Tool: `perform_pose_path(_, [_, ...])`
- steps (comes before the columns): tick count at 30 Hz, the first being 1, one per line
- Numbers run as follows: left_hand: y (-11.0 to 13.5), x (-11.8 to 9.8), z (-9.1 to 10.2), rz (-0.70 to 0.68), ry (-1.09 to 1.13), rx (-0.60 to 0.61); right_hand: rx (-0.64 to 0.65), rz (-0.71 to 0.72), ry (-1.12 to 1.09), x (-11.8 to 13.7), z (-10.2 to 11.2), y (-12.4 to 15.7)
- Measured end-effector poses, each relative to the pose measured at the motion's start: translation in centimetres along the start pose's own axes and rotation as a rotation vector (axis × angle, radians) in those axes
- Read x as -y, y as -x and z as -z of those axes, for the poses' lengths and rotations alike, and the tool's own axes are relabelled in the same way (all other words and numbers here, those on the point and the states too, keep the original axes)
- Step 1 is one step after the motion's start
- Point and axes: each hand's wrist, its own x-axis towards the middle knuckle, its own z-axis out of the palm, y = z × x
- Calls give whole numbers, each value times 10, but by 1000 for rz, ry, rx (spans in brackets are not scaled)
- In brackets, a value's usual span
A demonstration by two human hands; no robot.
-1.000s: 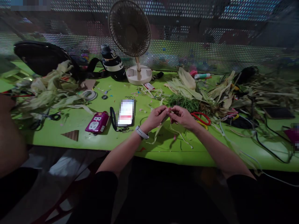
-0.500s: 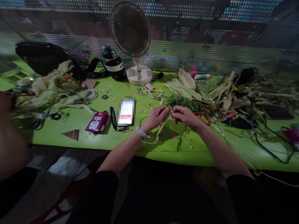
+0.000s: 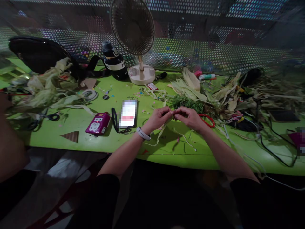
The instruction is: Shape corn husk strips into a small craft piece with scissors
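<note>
My left hand [image 3: 160, 118] pinches a pale corn husk strip [image 3: 160, 135], whose loose end trails down toward the green table [image 3: 133, 145]. Fingertip to fingertip with it, my right hand [image 3: 188, 117] is closed in a pinch too; what sits between its fingers is too small to make out. Below the hands lies a thin pale strip [image 3: 186, 140] on the table. Just behind them is a tangle of green strands [image 3: 188, 102], with a red loop-shaped handle [image 3: 209, 121] to the right of my right hand.
Left of my hands lie a lit phone [image 3: 128, 114], a purple power adapter [image 3: 98, 124] and scissors [image 3: 44, 119]. A fan [image 3: 141, 74] and a bottle [image 3: 115, 62] stand behind. Corn husks [image 3: 50, 86] heap at both sides. Another person's arm [image 3: 11, 136] is at far left.
My fingertips have come together, the right hand shifting slightly left to meet the left hand. The whole view has shifted a little; the objects on the table lie as before.
</note>
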Motion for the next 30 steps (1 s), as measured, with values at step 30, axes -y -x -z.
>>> perform_pose_path(30, [-2,-4,3,412,362,181,16,13,366,1,4,2])
